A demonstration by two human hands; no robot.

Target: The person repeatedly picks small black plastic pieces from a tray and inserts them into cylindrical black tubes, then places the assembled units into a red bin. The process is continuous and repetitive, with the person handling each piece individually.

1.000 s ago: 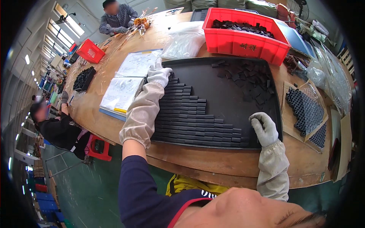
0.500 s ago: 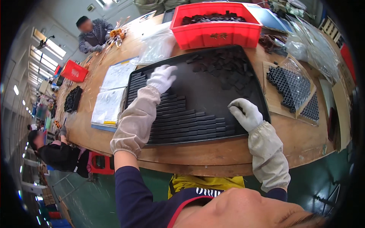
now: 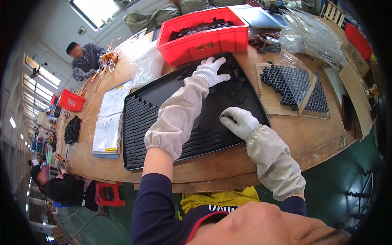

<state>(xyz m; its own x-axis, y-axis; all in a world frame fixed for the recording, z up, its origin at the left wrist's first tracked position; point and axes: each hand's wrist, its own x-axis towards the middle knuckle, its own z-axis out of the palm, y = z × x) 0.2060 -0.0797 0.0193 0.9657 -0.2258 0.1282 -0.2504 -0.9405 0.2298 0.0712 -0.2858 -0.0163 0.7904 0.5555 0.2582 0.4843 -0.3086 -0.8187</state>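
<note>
The left hand [image 3: 211, 72] covered some of the loose black pieces [image 3: 239, 86], and whether its fingertips touched them could not be told, while the left sleeve [image 3: 177, 116] hid part of the rows of black strips [image 3: 138, 130]. Curled fingers concealed whether the right hand [image 3: 240, 122] held anything. Marks on the papers [image 3: 109, 110] were too small to read, both co-workers' [image 3: 86, 61] faces were blurred, and the top edge cut off a sack [image 3: 192, 5].

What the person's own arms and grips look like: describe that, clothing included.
The left grip and right grip wear plain white gloves. Loose, wrinkled beige sleeve covers follow, gathered at the elbow end. Beyond these show navy shirt sleeves, much more of the left one than the right. No cables show.
</note>
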